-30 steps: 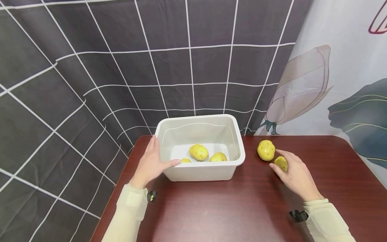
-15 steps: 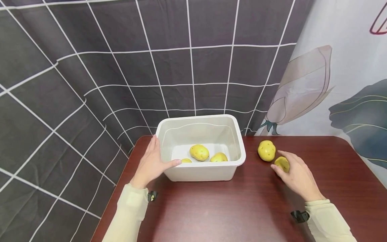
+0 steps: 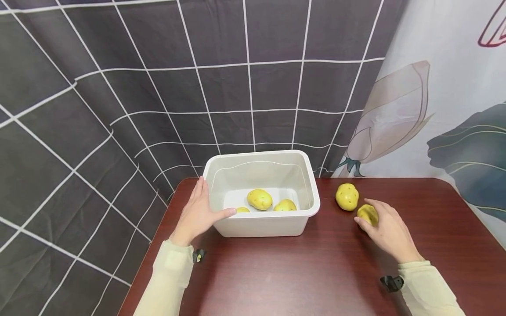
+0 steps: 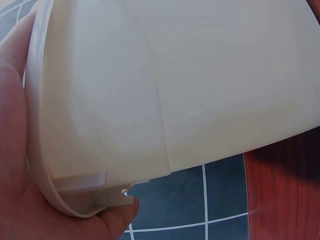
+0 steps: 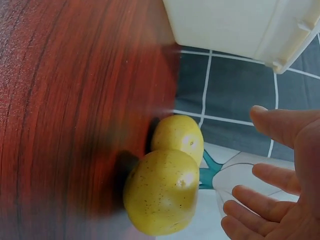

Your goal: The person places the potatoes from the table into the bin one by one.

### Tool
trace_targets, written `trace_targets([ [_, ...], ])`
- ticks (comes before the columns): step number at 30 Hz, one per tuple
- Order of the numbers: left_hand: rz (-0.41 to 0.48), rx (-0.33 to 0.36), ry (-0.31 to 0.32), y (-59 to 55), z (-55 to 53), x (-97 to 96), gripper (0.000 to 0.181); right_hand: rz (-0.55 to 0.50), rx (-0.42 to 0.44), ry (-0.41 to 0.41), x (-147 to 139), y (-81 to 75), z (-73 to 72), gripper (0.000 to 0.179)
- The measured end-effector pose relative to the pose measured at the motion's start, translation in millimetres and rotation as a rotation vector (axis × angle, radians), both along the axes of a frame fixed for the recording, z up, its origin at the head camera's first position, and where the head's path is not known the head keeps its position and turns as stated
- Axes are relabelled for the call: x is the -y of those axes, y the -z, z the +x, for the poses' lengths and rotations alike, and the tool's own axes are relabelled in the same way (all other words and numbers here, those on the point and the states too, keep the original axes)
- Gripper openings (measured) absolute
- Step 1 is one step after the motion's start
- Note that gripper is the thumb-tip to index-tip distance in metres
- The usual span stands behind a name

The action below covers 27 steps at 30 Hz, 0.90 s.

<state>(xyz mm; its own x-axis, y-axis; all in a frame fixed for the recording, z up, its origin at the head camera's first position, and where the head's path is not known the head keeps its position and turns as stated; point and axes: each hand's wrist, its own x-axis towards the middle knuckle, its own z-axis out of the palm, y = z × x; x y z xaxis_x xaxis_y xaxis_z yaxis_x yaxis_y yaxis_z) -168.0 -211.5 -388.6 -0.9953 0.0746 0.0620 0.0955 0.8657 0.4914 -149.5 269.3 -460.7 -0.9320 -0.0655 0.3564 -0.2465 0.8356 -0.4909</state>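
Note:
My left hand (image 3: 196, 215) rests over the front left corner of a white plastic bin (image 3: 262, 226), fingers along its left side and thumb across the front rim. In the left wrist view, the hand (image 4: 15, 150) lies against the bin's rim (image 4: 34, 110). Over at the right, my right hand (image 3: 389, 229) arches above a yellow potato (image 3: 367, 215), thumb and fingers spread on either side. The right wrist view shows this hand (image 5: 280, 185) apart from the near potato (image 5: 162, 192), with a second potato (image 5: 177, 134) just behind. That second potato (image 3: 347, 197) sits farther back.
Inside the bin lie three potatoes, one in the middle (image 3: 259, 199), one at the right (image 3: 285, 205) and one partly hidden by the front wall (image 3: 243, 210). The reddish-brown table (image 3: 269, 276) backs onto a dark grid-patterned curtain (image 3: 272, 87), with a floral curtain (image 3: 399, 105) at right.
Very little differs. My right hand has shifted slightly rightward and nearer over the potato; my left hand and the bin keep their places.

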Motion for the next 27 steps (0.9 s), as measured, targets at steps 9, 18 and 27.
trace_targets([
  [9, -0.001, 0.007, 0.002, -0.5, 0.3, -0.6, 0.133, 0.01, 0.031, 0.022, -1.8, 1.3, 1.1, 0.061],
  [18, 0.012, 0.003, 0.002, -1.3, 0.4, -0.6, 0.131, 0.028, 0.074, 0.041, -1.5, 5.6, 0.9, 0.064],
  [27, 0.01, -0.001, 0.001, -0.9, -0.1, -0.5, 0.134, 0.032, 0.107, 0.073, 0.6, 8.5, 0.3, 0.066],
])
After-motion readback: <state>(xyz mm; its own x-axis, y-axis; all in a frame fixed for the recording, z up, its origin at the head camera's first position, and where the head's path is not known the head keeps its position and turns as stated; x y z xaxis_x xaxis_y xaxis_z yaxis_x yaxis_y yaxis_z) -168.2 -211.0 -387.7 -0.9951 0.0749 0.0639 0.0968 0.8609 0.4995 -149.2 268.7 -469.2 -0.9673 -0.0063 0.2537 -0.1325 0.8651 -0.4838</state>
